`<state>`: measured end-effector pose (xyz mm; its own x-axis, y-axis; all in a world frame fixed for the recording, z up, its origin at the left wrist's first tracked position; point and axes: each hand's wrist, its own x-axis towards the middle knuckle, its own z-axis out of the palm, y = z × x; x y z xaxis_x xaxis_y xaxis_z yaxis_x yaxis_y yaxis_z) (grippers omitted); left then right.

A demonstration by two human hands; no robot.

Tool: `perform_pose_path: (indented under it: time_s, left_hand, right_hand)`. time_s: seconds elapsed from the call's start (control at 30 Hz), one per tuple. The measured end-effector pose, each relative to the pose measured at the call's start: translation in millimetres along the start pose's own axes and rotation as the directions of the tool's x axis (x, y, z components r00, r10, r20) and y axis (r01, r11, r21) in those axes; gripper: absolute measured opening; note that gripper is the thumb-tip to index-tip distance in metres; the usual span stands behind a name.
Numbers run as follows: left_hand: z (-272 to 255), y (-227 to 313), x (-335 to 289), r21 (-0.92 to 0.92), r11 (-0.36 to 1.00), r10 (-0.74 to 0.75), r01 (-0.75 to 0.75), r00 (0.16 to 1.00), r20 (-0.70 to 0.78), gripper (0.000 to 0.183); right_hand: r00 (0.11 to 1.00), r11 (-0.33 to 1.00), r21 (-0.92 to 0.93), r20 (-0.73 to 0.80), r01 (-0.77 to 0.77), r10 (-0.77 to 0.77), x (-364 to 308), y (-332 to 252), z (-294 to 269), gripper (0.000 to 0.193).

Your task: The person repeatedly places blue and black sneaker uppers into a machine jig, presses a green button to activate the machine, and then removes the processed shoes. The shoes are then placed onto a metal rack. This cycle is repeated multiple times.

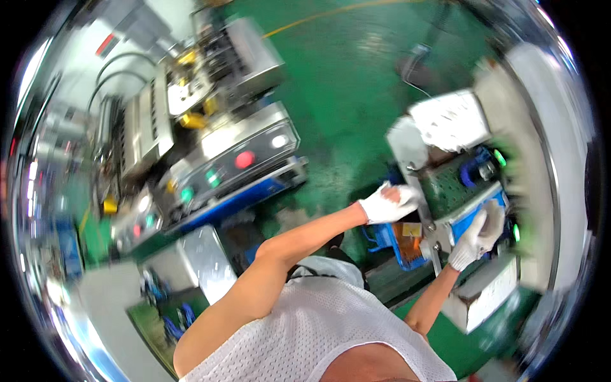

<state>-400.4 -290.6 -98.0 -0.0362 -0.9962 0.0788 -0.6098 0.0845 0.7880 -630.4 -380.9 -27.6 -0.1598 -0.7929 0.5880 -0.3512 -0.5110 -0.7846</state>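
Note:
My left hand, in a white glove with some bare skin showing, hovers by the left edge of a workbench on my right. Motion smears its fingers, and I cannot make out anything in them. My right hand, also in a white glove, is over the bench beside a blue tray. Its fingers are bent but apart from the thumb, with nothing visible between them. Beyond it, a dark blue ring-shaped part lies on a green perforated surface.
A blue bin with brown and orange contents sits below the bench edge. Near my right forearm is a white box; a white tray is farther off. On the left stands a machine with a button panel. The floor is green.

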Motion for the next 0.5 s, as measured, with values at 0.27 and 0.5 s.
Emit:
perform_pose_path:
  time_s: [0.27,0.5]
  left_hand:
    - [-85,-126,-530,-0.031,0.32,-0.915,0.947,0.3,-0.271,0.037]
    - [76,-69,-841,-0.899,-0.155,-0.551,0.409,-0.792,-0.264,0.031]
  right_hand:
    - [-0.249,0.86,-0.282,0.95,-0.425,0.189,-270,-62,184,0.056]
    - [-0.603,0.983,-0.174,0.779,0.056,0.173,-407,-130,242,0.056]
